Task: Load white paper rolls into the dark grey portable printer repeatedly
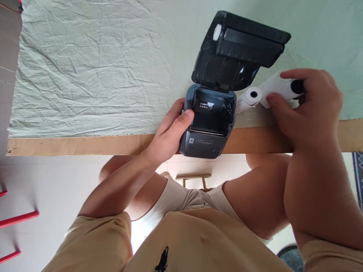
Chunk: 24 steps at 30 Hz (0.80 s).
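A small dark printer (208,145) is at the table's front edge, its black lid (227,56) swung up and away, its paper bay showing no roll inside. My left hand (172,128) grips the printer's left side, thumb over the bay's rim. To the right, my right hand (309,102) has its fingers and thumb round a larger white paper roll (278,87) with a dark core. Between that roll and the printer lies a smaller white paper roll (249,98), its core end facing me.
A wrinkled pale green cloth (99,68) covers the table, with a bare wooden front edge (79,145). Below are my legs and a wooden stool (193,176). Red bars (19,219) show at the lower left, and a patterned mat (359,173) at the right.
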Each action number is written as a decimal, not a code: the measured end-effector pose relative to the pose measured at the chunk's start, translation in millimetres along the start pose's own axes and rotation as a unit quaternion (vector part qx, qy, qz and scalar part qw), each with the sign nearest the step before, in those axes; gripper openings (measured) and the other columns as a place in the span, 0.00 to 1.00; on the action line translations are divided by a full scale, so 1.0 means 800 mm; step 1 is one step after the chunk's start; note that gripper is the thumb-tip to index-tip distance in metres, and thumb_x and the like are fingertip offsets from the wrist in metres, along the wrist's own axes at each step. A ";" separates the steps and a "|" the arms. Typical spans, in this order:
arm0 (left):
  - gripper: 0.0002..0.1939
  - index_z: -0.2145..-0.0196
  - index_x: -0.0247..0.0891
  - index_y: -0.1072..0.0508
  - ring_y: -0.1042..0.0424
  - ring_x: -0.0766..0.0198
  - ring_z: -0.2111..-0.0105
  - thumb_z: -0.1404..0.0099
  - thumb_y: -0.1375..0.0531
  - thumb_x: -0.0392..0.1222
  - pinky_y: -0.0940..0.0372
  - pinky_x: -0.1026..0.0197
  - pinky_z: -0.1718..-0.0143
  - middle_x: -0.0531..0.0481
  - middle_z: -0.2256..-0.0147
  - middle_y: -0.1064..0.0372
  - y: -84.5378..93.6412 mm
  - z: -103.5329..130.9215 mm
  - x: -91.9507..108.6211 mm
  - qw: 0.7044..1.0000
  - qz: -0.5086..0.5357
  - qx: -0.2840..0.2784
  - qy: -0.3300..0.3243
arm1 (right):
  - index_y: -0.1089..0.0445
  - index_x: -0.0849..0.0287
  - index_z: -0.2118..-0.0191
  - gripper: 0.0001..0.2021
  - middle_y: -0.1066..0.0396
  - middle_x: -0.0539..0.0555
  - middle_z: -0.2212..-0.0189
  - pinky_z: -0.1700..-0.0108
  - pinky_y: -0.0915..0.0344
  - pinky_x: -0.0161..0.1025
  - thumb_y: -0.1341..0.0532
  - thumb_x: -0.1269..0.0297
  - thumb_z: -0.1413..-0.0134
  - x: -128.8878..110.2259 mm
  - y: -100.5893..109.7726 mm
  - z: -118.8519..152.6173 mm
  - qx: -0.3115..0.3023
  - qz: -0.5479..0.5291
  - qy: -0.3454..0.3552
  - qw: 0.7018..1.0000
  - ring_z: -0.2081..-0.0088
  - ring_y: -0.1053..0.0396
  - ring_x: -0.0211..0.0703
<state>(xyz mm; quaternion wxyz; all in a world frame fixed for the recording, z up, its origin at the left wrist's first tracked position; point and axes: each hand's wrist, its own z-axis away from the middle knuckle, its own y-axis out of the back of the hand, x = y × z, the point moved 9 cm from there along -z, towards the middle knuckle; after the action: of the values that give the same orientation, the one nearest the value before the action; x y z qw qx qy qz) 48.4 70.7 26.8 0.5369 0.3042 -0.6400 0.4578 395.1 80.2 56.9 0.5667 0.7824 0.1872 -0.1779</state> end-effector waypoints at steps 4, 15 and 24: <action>0.31 0.41 0.49 0.15 0.10 0.46 0.51 0.16 0.33 0.79 0.12 0.46 0.54 0.46 0.51 0.12 -0.001 0.001 0.000 1.000 -0.002 0.005 -0.002 | 0.27 0.43 0.20 0.40 0.13 0.57 0.37 0.44 0.11 0.57 0.28 0.64 0.37 -0.005 -0.003 0.005 -0.015 -0.026 0.010 1.000 0.51 0.15 0.50; 0.31 0.43 0.50 0.18 0.11 0.45 0.50 0.19 0.31 0.79 0.14 0.45 0.53 0.46 0.50 0.13 -0.001 0.000 -0.001 1.000 0.002 0.009 0.012 | 0.28 0.44 0.20 0.42 0.15 0.61 0.35 0.40 0.15 0.63 0.27 0.63 0.39 0.008 -0.003 0.006 -0.002 -0.010 0.028 1.000 0.43 0.15 0.57; 0.34 0.41 0.50 0.17 0.13 0.45 0.51 0.20 0.32 0.83 0.15 0.45 0.53 0.46 0.51 0.14 -0.001 0.001 -0.003 1.000 -0.011 0.010 0.024 | 0.33 0.45 0.20 0.45 0.24 0.61 0.34 0.30 0.18 0.68 0.21 0.62 0.40 0.012 -0.007 0.001 0.096 -0.028 0.008 0.995 0.34 0.17 0.63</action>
<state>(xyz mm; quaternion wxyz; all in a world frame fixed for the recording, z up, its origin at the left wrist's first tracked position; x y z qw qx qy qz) 49.5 69.1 24.5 0.5540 0.3057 -0.6190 0.4652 400.3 82.1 47.3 0.4821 0.8291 0.1955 -0.2047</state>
